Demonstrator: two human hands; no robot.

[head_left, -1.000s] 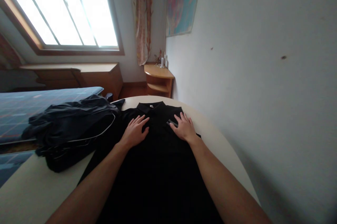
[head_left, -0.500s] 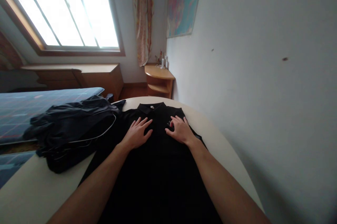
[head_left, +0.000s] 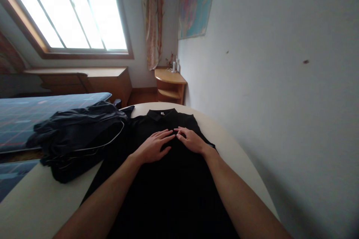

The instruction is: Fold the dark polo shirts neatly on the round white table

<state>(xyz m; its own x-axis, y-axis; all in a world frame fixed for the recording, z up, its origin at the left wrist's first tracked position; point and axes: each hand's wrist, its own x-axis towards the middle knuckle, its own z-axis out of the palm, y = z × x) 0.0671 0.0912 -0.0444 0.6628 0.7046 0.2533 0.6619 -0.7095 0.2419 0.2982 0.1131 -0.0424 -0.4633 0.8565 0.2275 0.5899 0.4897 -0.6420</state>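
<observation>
A black collared shirt [head_left: 174,190] lies spread on the cream table [head_left: 224,130], its collar at the far edge. On the chest of the shirt rests my left hand [head_left: 155,146], fingers stretched toward the right and thumb apart. My right hand [head_left: 192,140] lies on the shirt just to the right, fingers pointing left and slightly bent. The fingertips of both hands almost meet near the shirt's middle. Neither hand holds anything.
A heap of dark clothing [head_left: 75,138] with a pale cord or piping lies at the table's left. Beyond it is a blue checked mattress [head_left: 50,108]. A wooden corner shelf [head_left: 169,77] stands behind the table, and a white wall [head_left: 266,93] runs along the right.
Both hands have moved inward over the shirt. My left hand went right and turned its fingers sideways; the fingers of my right hand now point left.
</observation>
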